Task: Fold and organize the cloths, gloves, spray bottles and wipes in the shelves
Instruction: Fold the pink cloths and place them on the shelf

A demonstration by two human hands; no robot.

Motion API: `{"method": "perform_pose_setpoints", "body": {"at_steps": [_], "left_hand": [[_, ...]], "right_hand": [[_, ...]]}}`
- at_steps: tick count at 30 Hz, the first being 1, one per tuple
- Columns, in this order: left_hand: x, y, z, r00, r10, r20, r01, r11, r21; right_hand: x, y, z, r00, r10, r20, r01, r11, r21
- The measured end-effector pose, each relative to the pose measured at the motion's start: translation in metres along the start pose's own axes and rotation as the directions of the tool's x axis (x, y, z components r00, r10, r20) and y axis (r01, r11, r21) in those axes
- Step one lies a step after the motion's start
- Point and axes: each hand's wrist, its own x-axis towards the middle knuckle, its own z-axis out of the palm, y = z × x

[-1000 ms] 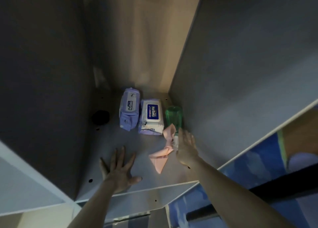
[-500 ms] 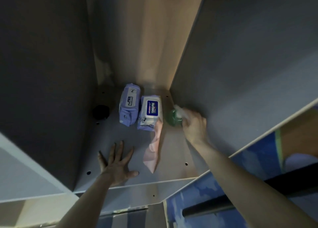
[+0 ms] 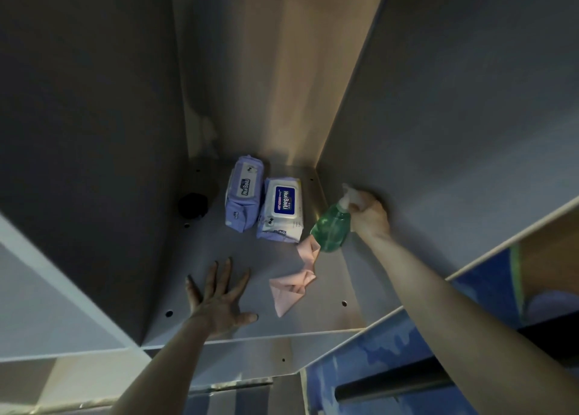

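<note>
- Progress, as we judge it: partway. Two wipes packs already lie side by side at the back of the shelf (image 3: 194, 289), which looks like finished placement. The bottle is in hand and the cloth is unfolded, so both are left to do. We see no gloves here.
- Our right hand (image 3: 369, 215) grips the spray bottle (image 3: 332, 228) by its white pump head, fingers curled round the top. The bottle hangs tilted, close to the right wall of the compartment; we cannot tell whether its base touches the shelf or the cloth.
- The bottle: translucent green body, white sprayer, seemingly well filled.
- Our left hand (image 3: 219, 295) lies flat on the shelf floor near the front edge, fingers spread and straight, holding nothing.
- Pink cloth (image 3: 291, 281): crumpled and twisted, lying between our two hands, its upper end just under the bottle's base. It needs folding.
- Lilac wipes pack (image 3: 244, 195) on its side; white-lidded wipes pack (image 3: 282, 209) lies just beside it, label up.
- A small dark object (image 3: 192, 206) sits at the left wall; too dim to identify.
</note>
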Motion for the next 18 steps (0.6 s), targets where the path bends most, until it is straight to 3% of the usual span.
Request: {"method": "perform_pose_setpoints", "body": {"at_steps": [3, 6, 8, 10, 14, 18], "left_hand": [[0.000, 0.000, 0.000, 1.000, -0.002, -0.002, 0.002, 1.000, 0.003], [-0.001, 0.001, -0.001, 1.000, -0.007, -0.003, 0.007, 1.000, -0.001], [-0.002, 0.002, -0.003, 1.000, -0.010, 0.003, 0.010, 1.000, -0.004], [-0.004, 0.003, -0.005, 1.000, -0.012, -0.014, 0.012, 1.000, -0.012], [-0.013, 0.003, -0.010, 1.000, 0.004, -0.025, -0.005, 0.999, -0.043], [-0.034, 0.004, -0.039, 0.998, 0.065, -0.006, -0.065, 0.990, -0.123]], "right_hand": [[-0.007, -0.003, -0.002, 0.999, -0.032, -0.019, 0.031, 0.997, -0.076], [-0.026, -0.009, -0.003, 0.971, -0.218, -0.096, 0.199, 0.964, -0.179], [-0.046, -0.008, -0.003, 0.933, -0.319, -0.168, 0.305, 0.947, -0.105], [-0.072, -0.006, -0.004, 0.928, -0.327, -0.181, 0.334, 0.942, 0.011], [-0.118, 0.010, -0.001, 0.962, -0.272, 0.032, 0.258, 0.938, 0.229], [-0.145, 0.022, -0.004, 0.959, -0.227, 0.172, 0.165, 0.935, 0.313]]}}
